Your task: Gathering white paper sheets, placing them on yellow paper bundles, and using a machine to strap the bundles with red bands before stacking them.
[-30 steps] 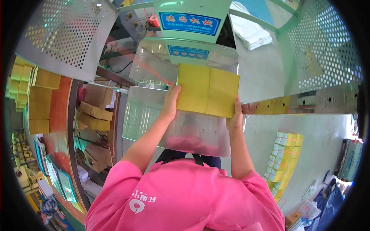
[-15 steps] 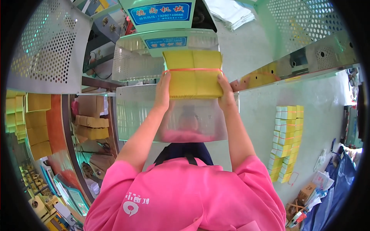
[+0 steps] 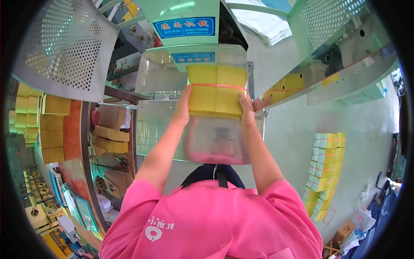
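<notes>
A thick bundle of yellow paper (image 3: 215,102), with a pinkish-red band (image 3: 205,85) around its middle, is held between both my hands in front of the machine. My left hand (image 3: 183,107) presses along the bundle's left side. On the opposite side my right hand (image 3: 247,108) grips it, the thumb lying over the near right face. Below the bundle is a shiny metal plate (image 3: 172,140) that reflects my pink shirt. Whether the bundle touches the plate or the clear cover (image 3: 161,71) behind it, I cannot tell.
The machine's pale panel (image 3: 185,13) rises beyond the bundle. Perforated metal guards (image 3: 64,56) flank me, and a metal rail (image 3: 319,82) slants at right. Stacked banded paper bundles (image 3: 325,172) stand on the floor at right. A reddish bench (image 3: 72,142) with yellow paper stacks is at left.
My view has shifted, so the machine appears lower and farther right. Relative to the machine, the bundle has moved slightly left, still between both hands.
</notes>
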Demonstrator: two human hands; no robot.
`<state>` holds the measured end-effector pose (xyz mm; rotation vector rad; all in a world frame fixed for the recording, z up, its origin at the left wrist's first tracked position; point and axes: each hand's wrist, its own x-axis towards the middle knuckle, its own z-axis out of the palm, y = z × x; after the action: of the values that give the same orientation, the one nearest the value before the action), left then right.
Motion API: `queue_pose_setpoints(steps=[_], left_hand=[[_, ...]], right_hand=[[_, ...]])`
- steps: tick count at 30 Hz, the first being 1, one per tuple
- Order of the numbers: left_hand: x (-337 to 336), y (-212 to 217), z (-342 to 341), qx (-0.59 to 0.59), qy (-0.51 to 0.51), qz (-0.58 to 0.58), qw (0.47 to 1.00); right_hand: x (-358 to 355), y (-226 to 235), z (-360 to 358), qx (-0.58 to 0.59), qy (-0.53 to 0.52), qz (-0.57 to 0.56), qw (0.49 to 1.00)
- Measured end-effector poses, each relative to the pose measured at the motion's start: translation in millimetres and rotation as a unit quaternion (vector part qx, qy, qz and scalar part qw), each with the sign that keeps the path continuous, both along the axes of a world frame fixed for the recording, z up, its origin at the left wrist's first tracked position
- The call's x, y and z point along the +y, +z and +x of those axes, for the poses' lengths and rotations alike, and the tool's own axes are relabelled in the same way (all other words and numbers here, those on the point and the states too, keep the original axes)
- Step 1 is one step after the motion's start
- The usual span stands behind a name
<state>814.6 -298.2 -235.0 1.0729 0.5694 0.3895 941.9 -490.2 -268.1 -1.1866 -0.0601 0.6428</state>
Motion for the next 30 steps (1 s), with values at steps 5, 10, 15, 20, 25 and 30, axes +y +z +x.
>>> queue_pose_setpoints(steps=[5, 10, 15, 20, 25, 30], left_hand=[[-8, -3, -37, 0.036, 0.067, -0.015, 0.997], [-28, -1, -141, 0.113, 0.066, 0.138, 0.982], [-23, 34, -192, 0.324, -0.064, 0.394, 0.858], [6, 45, -203, 0.367, -0.093, 0.282, 0.881], [21, 20, -190, 0.114, 0.024, 0.029, 0.993], [3, 9, -146, 0.059, -0.018, -0.144, 0.988]], right_hand=[[-5, 34, -21, -0.009, 0.069, -0.009, 0.998], [-28, 32, -82, -0.16, 0.151, -0.111, 0.969], [-41, 80, -112, -0.366, 0.27, -0.439, 0.775], [-63, 69, -110, -0.252, 0.131, -0.367, 0.886], [-44, 62, -106, -0.032, 0.066, -0.148, 0.986], [-16, 44, -120, 0.039, 0.037, -0.093, 0.994]])
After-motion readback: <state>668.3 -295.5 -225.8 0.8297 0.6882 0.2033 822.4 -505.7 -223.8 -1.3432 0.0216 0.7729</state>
